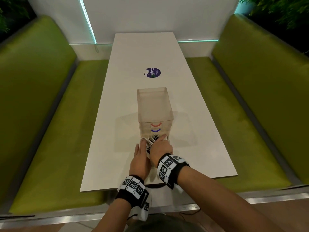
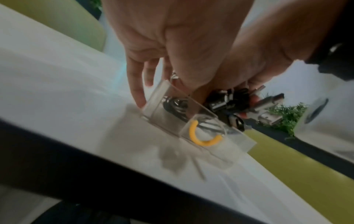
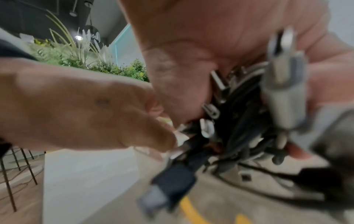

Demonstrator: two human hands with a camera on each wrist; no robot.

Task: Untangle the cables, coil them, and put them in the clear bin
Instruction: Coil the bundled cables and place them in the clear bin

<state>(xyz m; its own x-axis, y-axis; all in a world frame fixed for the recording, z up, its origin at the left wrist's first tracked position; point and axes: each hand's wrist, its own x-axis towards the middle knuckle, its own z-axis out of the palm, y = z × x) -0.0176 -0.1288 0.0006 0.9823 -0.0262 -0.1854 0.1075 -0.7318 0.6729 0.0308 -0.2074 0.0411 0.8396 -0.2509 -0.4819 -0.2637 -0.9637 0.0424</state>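
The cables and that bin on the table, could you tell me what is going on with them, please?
A person works at the near end of a white table. The right hand grips a bundle of black and white cables at the near end of the clear bin; some cable already lies inside. The left hand, fingers straight, rests against the bin's near left corner. A purple sticker lies beyond the bin.

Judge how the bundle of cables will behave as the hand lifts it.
Probably floppy: the cables sag in loose loops from the right hand. Probably snag-prone: several strands and plugs are knotted together. The plug ends would likely dangle and swing.
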